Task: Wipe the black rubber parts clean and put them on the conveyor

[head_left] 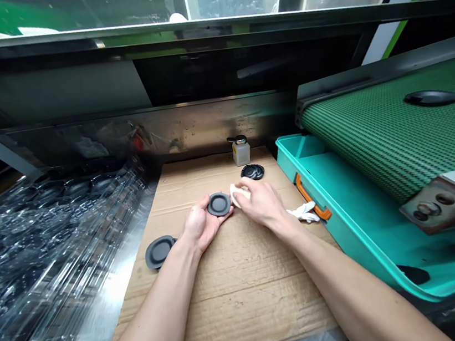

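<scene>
My left hand [199,225] holds a round dark grey disc [219,204] by its edge, just above a sheet of cardboard [234,281]. My right hand [260,202] grips a small white cloth [239,193] right beside the disc, touching its right rim. A second grey disc [159,251] lies flat on the cardboard's left edge, near my left wrist. A small pile of black discs [252,171] sits at the far side of the cardboard, beyond my right hand.
A small white bottle with a dark cap [241,151] stands at the back. A white glove [305,213] lies by a teal bin [341,206] with an orange handle. A green conveyor belt [390,132] carries black parts [431,98]. Clear plastic trays [44,245] fill the left.
</scene>
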`<state>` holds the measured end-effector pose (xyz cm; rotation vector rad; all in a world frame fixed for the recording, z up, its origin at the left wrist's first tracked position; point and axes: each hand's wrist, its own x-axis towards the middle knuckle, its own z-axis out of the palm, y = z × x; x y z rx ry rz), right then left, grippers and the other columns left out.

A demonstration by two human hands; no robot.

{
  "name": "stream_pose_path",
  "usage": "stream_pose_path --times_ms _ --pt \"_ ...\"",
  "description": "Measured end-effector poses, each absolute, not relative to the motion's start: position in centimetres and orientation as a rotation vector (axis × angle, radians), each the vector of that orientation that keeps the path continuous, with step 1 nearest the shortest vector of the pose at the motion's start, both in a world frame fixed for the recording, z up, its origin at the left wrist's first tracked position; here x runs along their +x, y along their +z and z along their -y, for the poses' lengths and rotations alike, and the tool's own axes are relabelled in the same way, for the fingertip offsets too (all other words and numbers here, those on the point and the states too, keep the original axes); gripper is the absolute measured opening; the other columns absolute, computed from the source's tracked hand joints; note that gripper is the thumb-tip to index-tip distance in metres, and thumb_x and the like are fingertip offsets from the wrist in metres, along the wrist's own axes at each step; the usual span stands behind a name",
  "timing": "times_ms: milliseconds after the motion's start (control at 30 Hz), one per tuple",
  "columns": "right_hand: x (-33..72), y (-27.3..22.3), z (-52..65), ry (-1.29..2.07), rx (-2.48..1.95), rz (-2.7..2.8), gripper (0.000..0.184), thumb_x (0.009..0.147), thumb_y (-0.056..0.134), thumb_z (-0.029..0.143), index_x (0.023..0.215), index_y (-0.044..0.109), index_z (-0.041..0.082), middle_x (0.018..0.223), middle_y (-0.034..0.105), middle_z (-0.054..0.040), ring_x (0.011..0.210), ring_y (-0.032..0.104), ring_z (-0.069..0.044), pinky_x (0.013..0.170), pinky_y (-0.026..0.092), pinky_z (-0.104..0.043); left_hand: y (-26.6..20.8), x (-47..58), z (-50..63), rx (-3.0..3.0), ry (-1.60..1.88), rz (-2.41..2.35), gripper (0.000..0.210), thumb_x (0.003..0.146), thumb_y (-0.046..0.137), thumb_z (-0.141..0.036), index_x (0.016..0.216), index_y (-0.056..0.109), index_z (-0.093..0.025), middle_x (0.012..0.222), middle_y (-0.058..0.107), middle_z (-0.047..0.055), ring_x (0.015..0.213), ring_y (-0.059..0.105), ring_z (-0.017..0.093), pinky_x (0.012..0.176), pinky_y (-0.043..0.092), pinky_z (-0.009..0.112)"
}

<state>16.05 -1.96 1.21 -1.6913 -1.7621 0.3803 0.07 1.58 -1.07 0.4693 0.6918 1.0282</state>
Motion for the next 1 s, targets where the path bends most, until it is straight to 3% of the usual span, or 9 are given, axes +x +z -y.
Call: stream_pose_path --times_ms 167,300,400,500,667,767,867,1000 --pt "15.5 0.0 1.4 0.754 -1.345 1.723 0.028 0.087 0.055 0.040 0.102 0.068 0.022 0.087 0.070 0.0003 0.076 0.062 -0.014 0.068 0.044 -0.023 -0.7 0.3 -1.0 0.529 1.047 -0.664 0.026 0.093 0.042 -0.021 0.107 0.061 -0.010 0.105 0.067 0.017 0.098 0.066 0.025 0.089 0.055 0.044" --pt "15.8 -0.4 1.3 0.923 -1.353 1.796 0.025 0.082 0.058 0.037 0.095 0.071 0.020 0.078 0.068 0.0005 0.068 0.059 -0.014 0.060 0.041 -0.022 -0.8 0.5 -0.7 0.584 1.056 -0.705 0.026 0.092 0.047 -0.021 0.108 0.063 -0.009 0.105 0.067 0.017 0.098 0.066 0.026 0.090 0.054 0.043" --pt "16.6 0.2 1.4 0.787 -1.473 1.859 0.021 0.080 0.059 0.033 0.091 0.073 0.022 0.079 0.069 -0.0002 0.072 0.060 -0.015 0.064 0.042 -0.024 -1.0 0.6 -0.9 0.590 1.053 -0.711 0.025 0.092 0.047 -0.020 0.106 0.064 -0.009 0.106 0.066 0.017 0.098 0.066 0.025 0.089 0.055 0.044" --pt "16.7 0.8 1.5 0.582 -1.432 1.842 0.023 0.083 0.056 0.033 0.099 0.072 0.025 0.094 0.071 -0.0006 0.086 0.062 -0.017 0.076 0.043 -0.026 -1.0 0.6 -0.9 0.570 1.060 -0.710 0.024 0.092 0.045 -0.019 0.101 0.064 -0.008 0.104 0.067 0.017 0.096 0.066 0.025 0.088 0.056 0.044" --pt "16.9 0.7 1.4 0.792 -1.437 1.914 0.022 0.082 0.059 0.034 0.095 0.073 0.023 0.085 0.071 -0.0006 0.075 0.062 -0.016 0.067 0.044 -0.025 -0.7 0.7 -0.7 0.546 1.058 -0.730 0.025 0.092 0.044 -0.019 0.100 0.064 -0.007 0.105 0.067 0.018 0.097 0.066 0.026 0.086 0.057 0.044" --pt "16.8 0.3 1.2 0.712 -1.403 1.813 0.025 0.084 0.056 0.034 0.100 0.072 0.022 0.093 0.071 -0.0013 0.082 0.063 -0.017 0.073 0.045 -0.025 -0.8 0.9 -0.6 0.548 1.053 -0.732 0.024 0.092 0.044 -0.019 0.101 0.063 -0.007 0.105 0.067 0.019 0.097 0.066 0.026 0.086 0.057 0.043" --pt "16.8 0.2 0.9 0.825 -1.356 1.869 0.023 0.082 0.060 0.035 0.095 0.073 0.021 0.088 0.071 -0.0003 0.078 0.063 -0.016 0.071 0.045 -0.024 -0.7 0.7 -0.8 0.525 1.047 -0.717 0.025 0.092 0.043 -0.019 0.104 0.062 -0.006 0.107 0.066 0.020 0.098 0.066 0.027 0.086 0.057 0.043" --pt "17.7 0.1 0.1 0.565 -1.490 1.478 0.032 0.087 0.053 0.041 0.104 0.069 0.019 0.101 0.071 -0.0039 0.088 0.064 -0.018 0.078 0.047 -0.026 0.1 -0.5 -1.3 0.388 1.001 -0.658 0.033 0.093 0.038 -0.021 0.114 0.057 -0.005 0.112 0.064 0.023 0.100 0.066 0.031 0.082 0.057 0.050"
